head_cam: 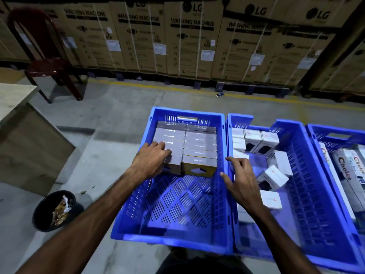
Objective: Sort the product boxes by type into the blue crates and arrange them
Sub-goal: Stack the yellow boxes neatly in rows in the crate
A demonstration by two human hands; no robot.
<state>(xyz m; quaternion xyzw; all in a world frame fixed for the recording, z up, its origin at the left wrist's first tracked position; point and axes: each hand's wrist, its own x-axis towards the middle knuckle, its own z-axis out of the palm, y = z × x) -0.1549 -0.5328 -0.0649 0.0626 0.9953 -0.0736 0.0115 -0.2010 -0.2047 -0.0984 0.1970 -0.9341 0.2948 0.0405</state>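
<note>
Three blue crates stand side by side on the floor. The left crate (126, 230) holds two neat columns of grey boxes (200, 153) in its far half; its near half is bare. My left hand (153, 160) lies flat on the nearest grey box of the left column, fingers spread over its top. My right hand (240, 181) hovers over the rim between the left crate and the middle crate (308, 194), fingers apart and holding nothing. White boxes (273, 177) lie loosely in the middle crate, some upright at the back. The right crate (335, 135) holds long boxes (344, 171) with red lettering.
A black bin (42, 212) with paper scraps sits on the floor at the left. A wooden table (13, 99) and a dark red chair (45, 62) stand further left. Large brown cardboard cartons (189, 40) line the back behind a yellow floor line.
</note>
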